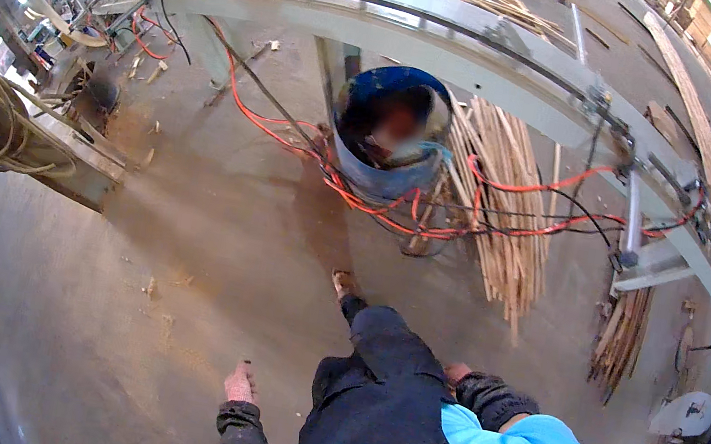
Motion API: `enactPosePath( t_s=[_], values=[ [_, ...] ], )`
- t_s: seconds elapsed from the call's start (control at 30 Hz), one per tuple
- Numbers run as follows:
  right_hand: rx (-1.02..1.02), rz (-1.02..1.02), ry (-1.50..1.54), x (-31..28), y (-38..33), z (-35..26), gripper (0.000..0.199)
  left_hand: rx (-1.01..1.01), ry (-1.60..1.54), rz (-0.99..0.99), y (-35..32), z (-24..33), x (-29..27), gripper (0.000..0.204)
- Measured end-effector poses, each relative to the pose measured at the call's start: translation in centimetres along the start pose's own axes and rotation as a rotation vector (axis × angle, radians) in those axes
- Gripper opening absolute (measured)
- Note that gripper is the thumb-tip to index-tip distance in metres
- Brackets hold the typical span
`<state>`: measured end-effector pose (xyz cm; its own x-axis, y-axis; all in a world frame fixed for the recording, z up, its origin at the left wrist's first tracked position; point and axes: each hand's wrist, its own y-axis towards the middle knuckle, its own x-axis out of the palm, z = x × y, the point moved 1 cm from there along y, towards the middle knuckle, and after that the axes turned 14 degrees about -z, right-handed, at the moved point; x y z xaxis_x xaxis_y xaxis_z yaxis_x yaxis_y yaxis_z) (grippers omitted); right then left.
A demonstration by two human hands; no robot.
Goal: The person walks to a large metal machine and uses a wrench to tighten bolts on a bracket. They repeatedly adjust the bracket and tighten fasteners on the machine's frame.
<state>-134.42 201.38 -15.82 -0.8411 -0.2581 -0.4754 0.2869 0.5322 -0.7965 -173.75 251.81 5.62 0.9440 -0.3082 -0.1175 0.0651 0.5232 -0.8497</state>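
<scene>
My left hand (240, 384) hangs low beside my dark apron (385, 357), over the bare floor. Its fingers are loosely bent and a little apart, and no object shows in it. Across my body, my right hand (456, 374) is close to the apron's right edge. Only a small part of it shows past the cloth and its dark sleeve cover (494, 402), so its fingers are hidden. Neither hand touches anything that I can make out.
Ahead stands a blue drum (381, 175) under a long pale metal frame (481, 75). Red hoses (437, 232) sag across in front of it. Thin wooden strips (509, 219) lie on the right. A beam with coiled cable (24, 142) juts in from the left.
</scene>
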Motion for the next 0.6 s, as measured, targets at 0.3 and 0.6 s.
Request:
enactPosePath(
  t_s=[0.3,0.6],
  values=[
    [0.039,-0.16,-0.269,-20.7,17.7,-23.0,0.029,0.118,0.54,-0.282,14.5,13.4,-0.3,0.031],
    [-0.091,0.007,0.435,-52.8,31.9,-52.1,0.019,-0.119,0.231,-0.26,23.1,27.6,2.5,0.026]
  ],
)
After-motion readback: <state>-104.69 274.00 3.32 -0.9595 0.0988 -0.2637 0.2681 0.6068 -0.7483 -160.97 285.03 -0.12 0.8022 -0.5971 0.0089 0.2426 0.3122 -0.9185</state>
